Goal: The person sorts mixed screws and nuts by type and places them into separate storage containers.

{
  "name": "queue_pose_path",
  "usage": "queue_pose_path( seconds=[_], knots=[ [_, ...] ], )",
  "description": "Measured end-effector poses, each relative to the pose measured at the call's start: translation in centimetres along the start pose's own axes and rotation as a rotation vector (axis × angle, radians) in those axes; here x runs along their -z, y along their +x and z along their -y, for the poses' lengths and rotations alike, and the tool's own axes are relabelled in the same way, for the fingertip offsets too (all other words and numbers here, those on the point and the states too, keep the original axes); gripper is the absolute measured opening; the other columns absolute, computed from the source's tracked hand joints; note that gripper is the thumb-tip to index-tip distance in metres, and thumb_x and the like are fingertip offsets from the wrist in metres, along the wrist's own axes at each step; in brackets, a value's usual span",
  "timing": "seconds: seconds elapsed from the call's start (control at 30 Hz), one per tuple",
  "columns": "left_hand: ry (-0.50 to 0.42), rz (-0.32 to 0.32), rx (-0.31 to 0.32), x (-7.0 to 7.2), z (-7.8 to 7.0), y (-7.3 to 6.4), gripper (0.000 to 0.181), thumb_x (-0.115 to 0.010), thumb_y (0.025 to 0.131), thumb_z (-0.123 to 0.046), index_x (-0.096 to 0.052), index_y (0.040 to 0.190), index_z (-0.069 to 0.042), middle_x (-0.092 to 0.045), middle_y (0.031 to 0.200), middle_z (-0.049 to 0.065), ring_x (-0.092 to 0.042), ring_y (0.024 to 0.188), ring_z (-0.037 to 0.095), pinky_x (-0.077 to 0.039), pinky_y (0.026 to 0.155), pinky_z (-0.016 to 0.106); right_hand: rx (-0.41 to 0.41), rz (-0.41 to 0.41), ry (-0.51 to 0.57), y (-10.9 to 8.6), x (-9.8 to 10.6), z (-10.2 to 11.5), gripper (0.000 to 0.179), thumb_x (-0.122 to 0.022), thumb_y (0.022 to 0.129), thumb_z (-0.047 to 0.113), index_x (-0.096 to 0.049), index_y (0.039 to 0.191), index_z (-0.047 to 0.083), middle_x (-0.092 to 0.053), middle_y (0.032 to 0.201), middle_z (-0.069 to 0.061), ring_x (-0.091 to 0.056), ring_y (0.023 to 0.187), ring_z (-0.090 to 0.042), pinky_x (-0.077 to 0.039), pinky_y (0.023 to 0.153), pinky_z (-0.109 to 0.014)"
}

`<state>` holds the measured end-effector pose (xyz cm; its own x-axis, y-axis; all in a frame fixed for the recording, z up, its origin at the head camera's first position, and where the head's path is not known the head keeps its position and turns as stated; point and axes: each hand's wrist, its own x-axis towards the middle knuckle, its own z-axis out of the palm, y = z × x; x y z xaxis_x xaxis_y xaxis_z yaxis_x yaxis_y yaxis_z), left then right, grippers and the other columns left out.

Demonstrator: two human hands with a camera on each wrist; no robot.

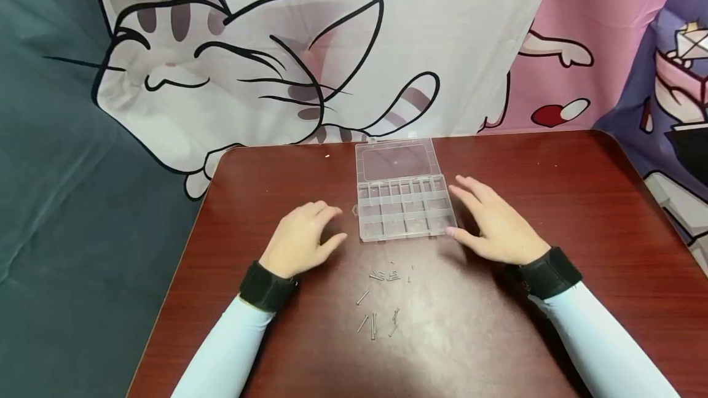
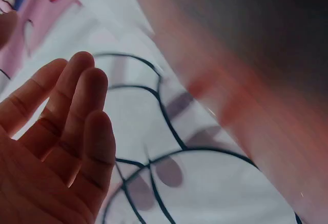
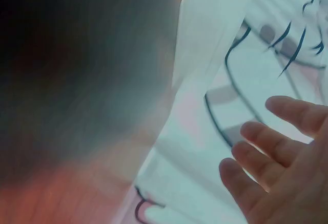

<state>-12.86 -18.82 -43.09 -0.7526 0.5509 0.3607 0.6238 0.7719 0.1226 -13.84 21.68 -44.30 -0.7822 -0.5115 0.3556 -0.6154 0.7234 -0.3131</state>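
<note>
A clear plastic compartment box [image 1: 406, 209] lies on the table with its lid [image 1: 396, 160] folded back toward the cloth. My left hand [image 1: 301, 235] is just left of the box, fingers relaxed and thumb apart, holding nothing; its loosely bent fingers [image 2: 92, 106] also show in the left wrist view. At the box's right side is my right hand [image 1: 492, 223], its thumb tip right at the front right corner and its fingers spread; the right wrist view shows those fingers [image 3: 271, 152] with nothing in them. Several small metal screws [image 1: 373, 326] lie scattered in front of the box.
The dark red wooden table [image 1: 287, 349] carries a second small cluster of screws [image 1: 385, 276] nearer the box. Behind its back edge hangs a printed cloth [image 1: 464, 29] with a cat drawing. A black band [image 1: 550, 273] wraps each wrist.
</note>
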Motion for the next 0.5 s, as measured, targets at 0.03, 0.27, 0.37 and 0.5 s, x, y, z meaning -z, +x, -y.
queue_pose_path(
  seconds=[0.03,0.27,0.37,0.5],
  knots=[
    [-0.005,0.004,-0.019,0.2,-0.5,-0.1,0.045,-0.061,0.09,-0.048,-0.069,0.115,-0.012,-0.062,0.098,-0.003,-0.057,0.085,0.016,-0.05,0.076,0.036,0.025,-0.016,0.009,-0.1,-0.1,0.4,0.084,-0.067,0.084,0.055,-0.05,0.144,-0.001,-0.042,0.152,-0.019,-0.037,0.14,-0.036,-0.029,0.112,-0.047],
    [-0.065,0.04,-0.115,0.4,-4.4,-2.0,0.026,-0.07,0.084,-0.038,-0.063,0.093,-0.014,-0.046,0.08,-0.009,-0.043,0.069,0.008,-0.044,0.064,0.029,0.124,-0.042,0.024,-1.0,-0.9,2.8,0.072,-0.067,0.086,0.05,-0.055,0.141,0.004,-0.05,0.142,-0.014,-0.046,0.129,-0.027,-0.035,0.105,-0.045],
    [-0.099,0.081,-0.139,-0.1,-5.6,-2.8,0.026,-0.072,0.081,-0.037,-0.059,0.087,-0.016,-0.04,0.077,-0.011,-0.04,0.066,0.005,-0.042,0.061,0.027,0.133,-0.031,0.013,-1.4,-1.0,3.1,0.071,-0.066,0.087,0.05,-0.055,0.141,0.005,-0.05,0.142,-0.012,-0.046,0.13,-0.024,-0.036,0.105,-0.045],
    [-0.096,0.167,-0.142,-1.0,-6.5,-3.6,0.025,-0.071,0.08,-0.039,-0.06,0.088,-0.018,-0.042,0.078,-0.013,-0.041,0.066,0.004,-0.043,0.061,0.027,0.14,-0.045,0.002,-1.7,-1.1,3.2,0.07,-0.066,0.087,0.048,-0.055,0.141,0.005,-0.051,0.141,-0.011,-0.046,0.129,-0.024,-0.036,0.104,-0.045]
  ],
)
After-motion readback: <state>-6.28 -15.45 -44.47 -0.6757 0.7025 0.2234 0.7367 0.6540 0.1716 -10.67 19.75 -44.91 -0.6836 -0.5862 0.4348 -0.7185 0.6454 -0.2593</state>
